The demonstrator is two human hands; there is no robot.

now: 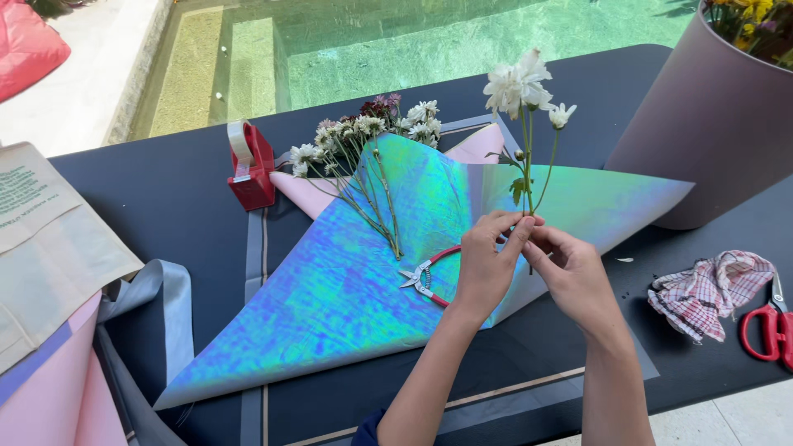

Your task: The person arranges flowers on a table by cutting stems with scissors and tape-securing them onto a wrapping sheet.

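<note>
Stems of the white flowers [524, 83] are pinched between the fingertips of my left hand [486, 266] and my right hand [570, 271], both closed lightly on the lower stems, above the right part of the iridescent wrapping sheet [347, 272] on the dark table [165, 190].

Hazards, as I judge them:
- Stem breakage. The stems are thin and the blooms heavy; a tight pinch or a twist between my two hands could snap or kink them just above the grip.
- Petal damage. The heads stand close to the mauve cylindrical container [710, 124]; a sideways swing could brush them against it.
- Snagging. The red-handled snips [425, 279] lie on the sheet partly under my left hand; lowering the wrist could push them into the sheet and crease or cut it.
- Disturbance of the laid flower bunch [363, 157], which rests loose on the sheet near the red tape dispenser [250, 165].

Orientation: the long axis of the held stems runs nearly upright in this view, cut ends down at my fingers, blooms pointing up and away from me. One smaller bloom [561, 114] leans to the right. The laid bunch lies diagonally, heads towards the far edge.
</note>
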